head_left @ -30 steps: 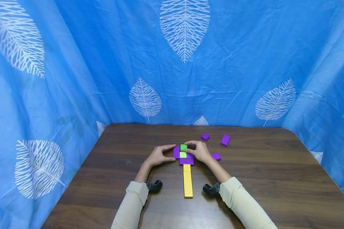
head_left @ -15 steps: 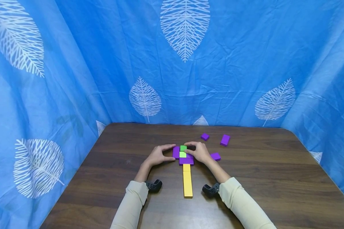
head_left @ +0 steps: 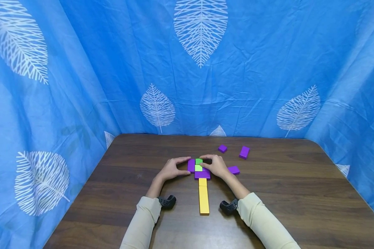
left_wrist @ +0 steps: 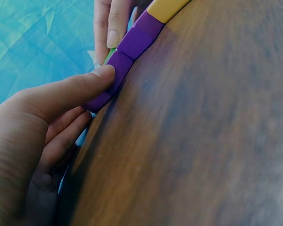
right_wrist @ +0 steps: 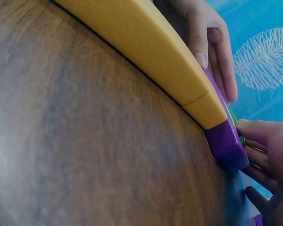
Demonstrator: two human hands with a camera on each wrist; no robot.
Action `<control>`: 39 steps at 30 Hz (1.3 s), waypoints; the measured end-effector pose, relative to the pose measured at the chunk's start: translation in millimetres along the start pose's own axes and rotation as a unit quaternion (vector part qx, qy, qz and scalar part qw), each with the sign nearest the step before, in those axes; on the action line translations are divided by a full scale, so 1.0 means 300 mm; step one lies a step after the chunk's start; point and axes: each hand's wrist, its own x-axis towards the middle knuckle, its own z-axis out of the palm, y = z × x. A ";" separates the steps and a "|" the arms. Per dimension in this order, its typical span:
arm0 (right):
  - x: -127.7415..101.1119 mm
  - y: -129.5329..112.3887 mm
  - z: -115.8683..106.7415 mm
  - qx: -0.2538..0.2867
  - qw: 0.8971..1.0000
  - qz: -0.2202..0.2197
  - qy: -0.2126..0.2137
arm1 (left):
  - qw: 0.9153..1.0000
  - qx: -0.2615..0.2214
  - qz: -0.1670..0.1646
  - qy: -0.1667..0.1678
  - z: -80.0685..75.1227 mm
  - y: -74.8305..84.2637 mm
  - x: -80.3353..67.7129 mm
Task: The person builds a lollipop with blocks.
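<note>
Green block point(head_left: 198, 161) has slid nearer, right hand point(head_left: 217, 165) partly hiding a purple block point(head_left: 206, 169).

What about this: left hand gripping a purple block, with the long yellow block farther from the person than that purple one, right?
No, nearer: the head view shows the long yellow block closer to the person than the purple block that the left hand does grip.

And it's smooth blocks point(head_left: 202, 175), faintly glossy; wood-grain table point(head_left: 277, 193) gleams toward its near edge; creased cloth curtain point(head_left: 252, 69) lines the far edge!
</note>
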 end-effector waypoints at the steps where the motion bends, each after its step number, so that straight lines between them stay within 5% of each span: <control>1: 0.000 0.000 0.000 -0.001 1.000 0.000 -0.001 | 1.000 0.000 0.001 0.000 0.000 -0.001 0.000; 39: -0.008 -0.001 -0.001 -0.011 1.000 0.003 -0.009 | 1.000 0.011 0.003 0.000 0.000 0.004 -0.002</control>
